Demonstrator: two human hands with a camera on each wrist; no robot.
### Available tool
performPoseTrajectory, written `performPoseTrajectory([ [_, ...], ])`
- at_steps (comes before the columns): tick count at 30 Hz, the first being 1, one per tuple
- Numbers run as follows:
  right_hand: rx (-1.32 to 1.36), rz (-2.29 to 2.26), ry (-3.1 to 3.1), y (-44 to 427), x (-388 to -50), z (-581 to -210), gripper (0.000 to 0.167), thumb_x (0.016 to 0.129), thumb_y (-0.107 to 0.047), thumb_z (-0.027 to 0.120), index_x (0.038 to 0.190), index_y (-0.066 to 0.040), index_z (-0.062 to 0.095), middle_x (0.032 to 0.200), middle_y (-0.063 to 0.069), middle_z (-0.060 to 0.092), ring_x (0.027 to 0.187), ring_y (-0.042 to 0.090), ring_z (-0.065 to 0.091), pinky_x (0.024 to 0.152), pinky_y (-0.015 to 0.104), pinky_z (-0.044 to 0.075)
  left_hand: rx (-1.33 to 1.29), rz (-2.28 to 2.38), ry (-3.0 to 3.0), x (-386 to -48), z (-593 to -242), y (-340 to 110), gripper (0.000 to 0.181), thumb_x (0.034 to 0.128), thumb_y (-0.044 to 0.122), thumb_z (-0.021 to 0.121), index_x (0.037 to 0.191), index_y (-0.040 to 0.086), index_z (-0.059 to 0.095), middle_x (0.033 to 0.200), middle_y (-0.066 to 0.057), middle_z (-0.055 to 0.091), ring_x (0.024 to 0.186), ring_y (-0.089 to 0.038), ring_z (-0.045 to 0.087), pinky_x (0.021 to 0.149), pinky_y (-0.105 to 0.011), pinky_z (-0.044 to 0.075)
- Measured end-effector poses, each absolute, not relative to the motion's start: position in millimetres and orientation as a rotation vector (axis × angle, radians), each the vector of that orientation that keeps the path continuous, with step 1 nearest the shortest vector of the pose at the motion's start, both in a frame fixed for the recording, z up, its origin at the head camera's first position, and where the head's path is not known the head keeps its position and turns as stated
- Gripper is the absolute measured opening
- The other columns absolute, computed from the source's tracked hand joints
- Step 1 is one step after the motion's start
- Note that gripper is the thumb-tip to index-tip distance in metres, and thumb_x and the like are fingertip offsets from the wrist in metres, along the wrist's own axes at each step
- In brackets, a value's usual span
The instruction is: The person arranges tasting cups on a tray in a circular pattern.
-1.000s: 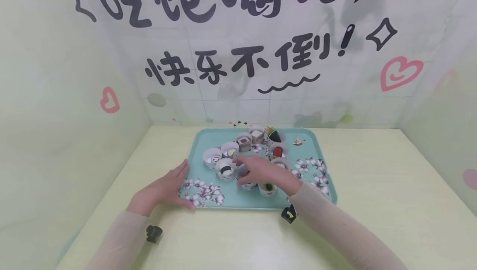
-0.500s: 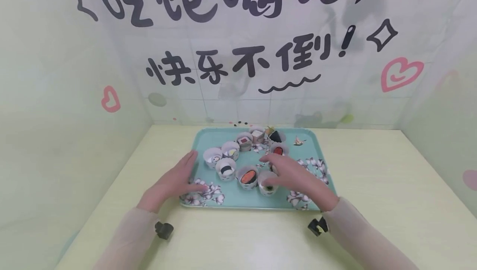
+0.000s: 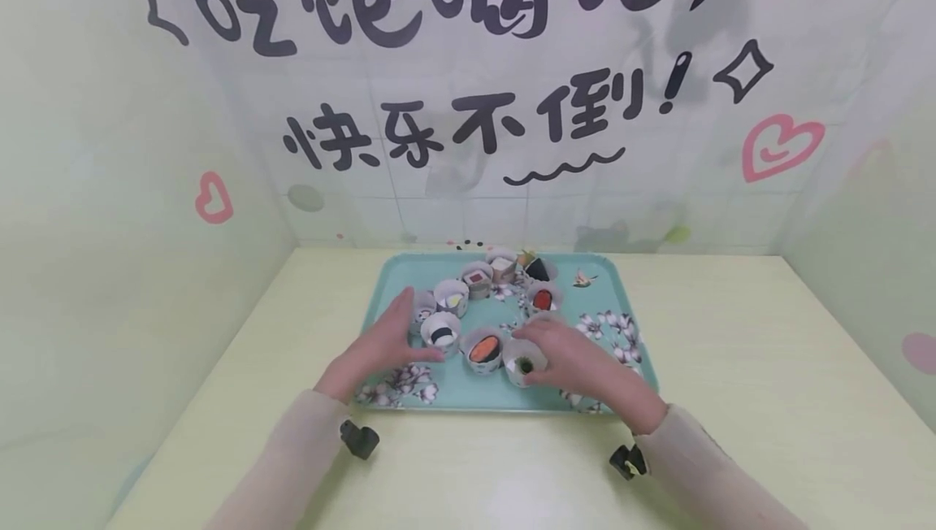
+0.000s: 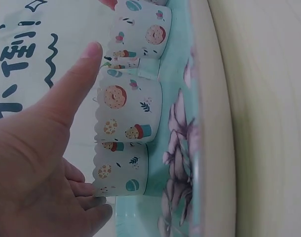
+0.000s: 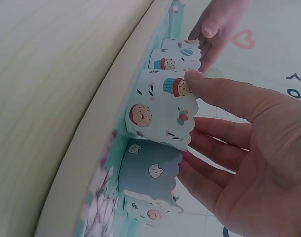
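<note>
A teal floral tray (image 3: 453, 401) carries several paper baking cups holding sushi-like pieces. My left hand (image 3: 380, 351) is at the tray's left side, fingers beside the leftmost cup (image 3: 424, 312) and thumb extended in front of the cup with a black-banded white piece (image 3: 442, 336). In the left wrist view, its fingertips reach the end of a printed cup (image 4: 122, 170). My right hand (image 3: 578, 363) curves loosely around the cup with a green-topped piece (image 3: 522, 364). Its thumb touches the rim of a doughnut-printed cup (image 5: 160, 108); the fingers extend behind, near a grey bear-printed cup (image 5: 148, 165).
A cup with an orange-topped piece (image 3: 484, 349) stands between the hands. Farther back are cups with a red-topped piece (image 3: 542, 301) and a black triangular piece (image 3: 538, 270). The pale table (image 3: 468, 465) surrounds the tray, with a printed wall sheet (image 3: 468, 213) behind.
My left hand has left the tray's left edge and moved right to the cups. My right hand has shifted right from the orange-topped piece to the green-topped one.
</note>
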State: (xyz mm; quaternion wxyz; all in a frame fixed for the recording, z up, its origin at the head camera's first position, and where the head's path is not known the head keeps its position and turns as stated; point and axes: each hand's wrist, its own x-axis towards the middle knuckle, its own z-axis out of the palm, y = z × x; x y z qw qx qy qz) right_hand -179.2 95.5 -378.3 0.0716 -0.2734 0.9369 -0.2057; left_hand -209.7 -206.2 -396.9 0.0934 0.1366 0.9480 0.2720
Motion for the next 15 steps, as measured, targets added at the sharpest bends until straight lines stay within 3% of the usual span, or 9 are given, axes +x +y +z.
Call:
performPoseTrajectory([
  [8, -0.924, -0.634, 2.809, 100, -180, -378, 0.055, 0.081, -0.017, 0.082, 0.132, -0.006, 0.063, 0.133, 0.009, 0.065, 0.131, 0.030, 0.054, 0.108, 0.046, 0.051, 0.402, 0.813, 2.830, -204, -398, -204, 0.125, 0.0782, 0.050, 0.081, 0.157, -0.006, 0.002, 0.165, -0.028, 0.006, 0.153, -0.045, 0.012, 0.125, -0.056, 0.019],
  [15, -0.906, -0.751, 2.787, 117, -181, -369, 0.063, 0.087, -0.026, 0.078, 0.142, -0.008, 0.054, 0.145, 0.010, 0.056, 0.139, 0.033, 0.048, 0.113, 0.052, 0.044, 0.404, 0.819, 2.848, -199, -395, -210, 0.123, 0.0817, 0.055, 0.076, 0.158, -0.004, -0.001, 0.167, -0.025, -0.002, 0.155, -0.042, 0.004, 0.126, -0.056, 0.015],
])
